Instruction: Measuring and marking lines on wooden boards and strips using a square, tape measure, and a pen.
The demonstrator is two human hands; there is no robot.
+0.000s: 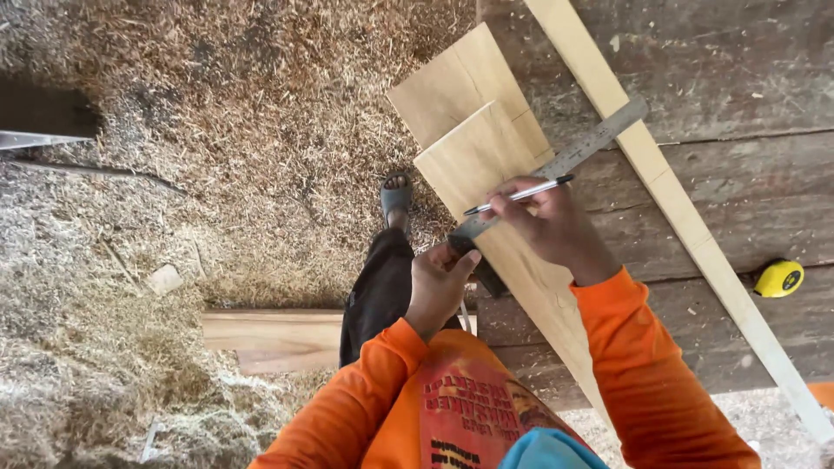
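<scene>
Head view, looking down. The right hand, at the centre of the frame, is closing its fingers around a slim pen with a dark tip, the pen lying nearly level and pointing toward the right of the frame. The pen is resting just over a metal square, whose steel blade is running diagonally from the centre up toward the upper right. The left hand, just below and left of centre, is gripping the dark stock end of the square with its fingers curled tight, pressing it against the edge of a pale wooden board. This board is lying on a weathered workbench filling the right half of the frame, its upper end overlapping a second pale board at upper centre. A long thin wooden strip is crossing the bench diagonally from top centre to lower right, passing under the blade. A yellow tape measure is sitting on the bench at the right edge, well apart from both hands. Sawdust and shavings are covering the ground on the left, where a sandalled foot is standing beside a plank at lower left.
</scene>
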